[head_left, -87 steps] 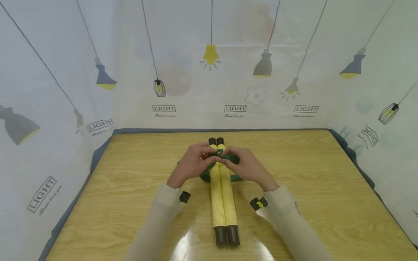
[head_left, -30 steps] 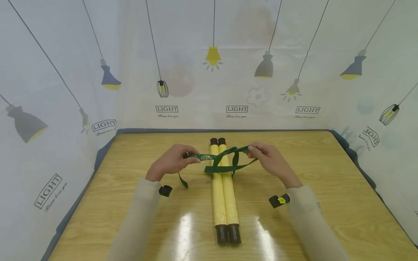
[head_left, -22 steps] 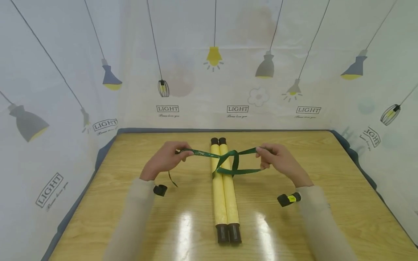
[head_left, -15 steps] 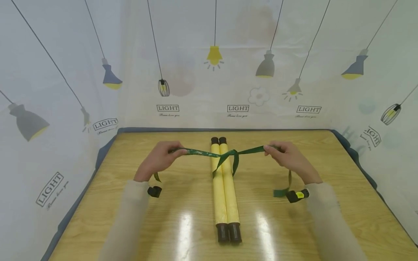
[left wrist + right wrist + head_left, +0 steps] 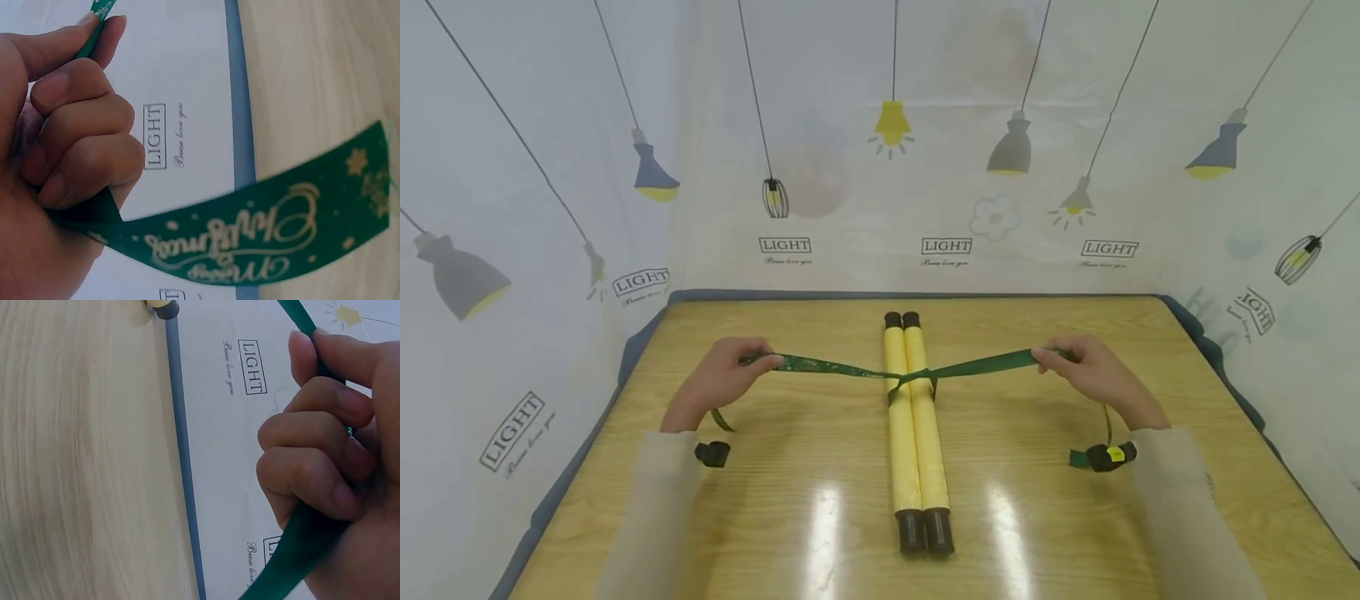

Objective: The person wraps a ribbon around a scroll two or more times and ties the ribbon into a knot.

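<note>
Two yellow rods (image 5: 917, 450) with dark brown end caps lie side by side on the table. A green ribbon (image 5: 981, 364) loops round both rods and crosses in a small knot on top of them, past their middle. My left hand (image 5: 722, 375) pinches one end between thumb and forefinger, the other fingers curled; its loose tail (image 5: 250, 231) shows gold "Merry Christmas" print in the left wrist view. On the other side my right hand (image 5: 1090, 375) pinches the opposite end, with a plain green tail (image 5: 287, 556) hanging below the palm. Both lengths are stretched nearly straight above the table.
The wood-grain table (image 5: 737, 517) ends at a blue-grey edging (image 5: 820, 295). White sheets (image 5: 850, 200) printed with lamps and "LIGHT" stand behind and on both sides. Black wrist devices (image 5: 712, 453) hang below each sleeve cuff.
My hands have moved apart from over the rods, left hand leftward and right hand rightward. The ribbon's open loop has shrunk to a small knot on the rods. The right tail has swung free.
</note>
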Demonstrator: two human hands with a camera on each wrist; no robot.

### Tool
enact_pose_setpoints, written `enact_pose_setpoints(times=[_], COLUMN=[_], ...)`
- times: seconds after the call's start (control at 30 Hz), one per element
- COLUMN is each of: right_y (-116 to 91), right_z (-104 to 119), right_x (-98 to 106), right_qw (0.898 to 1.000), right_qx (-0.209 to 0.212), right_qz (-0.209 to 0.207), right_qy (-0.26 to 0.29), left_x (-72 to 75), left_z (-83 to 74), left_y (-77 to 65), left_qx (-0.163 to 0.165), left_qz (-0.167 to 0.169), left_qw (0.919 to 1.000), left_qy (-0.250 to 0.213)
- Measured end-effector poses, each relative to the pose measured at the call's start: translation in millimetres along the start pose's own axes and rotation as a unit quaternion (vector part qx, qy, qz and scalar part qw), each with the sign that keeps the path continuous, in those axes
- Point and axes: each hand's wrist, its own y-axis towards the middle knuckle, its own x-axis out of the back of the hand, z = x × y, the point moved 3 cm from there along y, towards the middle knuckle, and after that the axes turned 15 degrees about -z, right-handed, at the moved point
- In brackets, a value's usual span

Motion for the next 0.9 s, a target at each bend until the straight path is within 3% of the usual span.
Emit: enact_pose_setpoints(times=[0.37, 0.63, 0.9], right_y=[-9, -11, -10], right_z=[-26, -45, -63], right_x=[5, 3, -2], right_qw=[0.997, 0.995, 0.984], right_qx=[-0.039, -0.060, -0.133], right_qz=[0.029, 0.056, 0.099], right_qy=[-0.064, -0.061, -0.068], left_x=[7.2, 4.9, -1.7], left_z=[36.4, 54.9, 71.1], left_y=[-17.8, -27.7, -32.3], left_qx=[0.056, 0.106, 0.146], left_qz=[0.008, 0.029, 0.030], left_qw=[0.9982, 0.9938, 0.9880], left_qy=[0.018, 0.016, 0.039])
